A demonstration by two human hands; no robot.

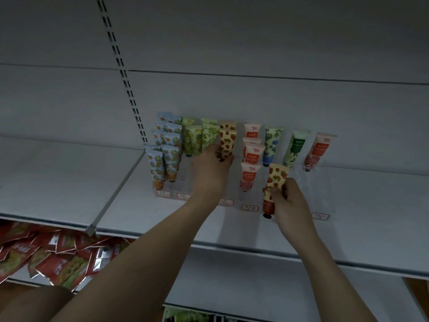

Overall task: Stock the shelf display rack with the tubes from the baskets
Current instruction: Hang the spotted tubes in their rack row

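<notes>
A clear display rack (323, 194) stands on the white shelf (58, 182), with rows of upright tubes in it. My left hand (210, 166) reaches into the rack and grips the lower end of a yellow strawberry-print tube (228, 145) in the fourth row. My right hand (289, 198) holds another yellow strawberry-print tube (275, 182) upright, cap down, just in front of the rack's right half. Blue orange-print tubes (166, 149) fill the left rows, with green tubes (196, 139) beside them. Pink tubes (250, 154), a blue-flower tube (271, 145), a green-label tube (297, 146) and a pink tube (319, 151) stand further right.
A white divider rail (116, 194) runs across the shelf left of the rack. Red snack packets (51, 254) lie heaped on the shelf below at the left. A slotted upright (123, 73) climbs the back panel. No baskets are in view.
</notes>
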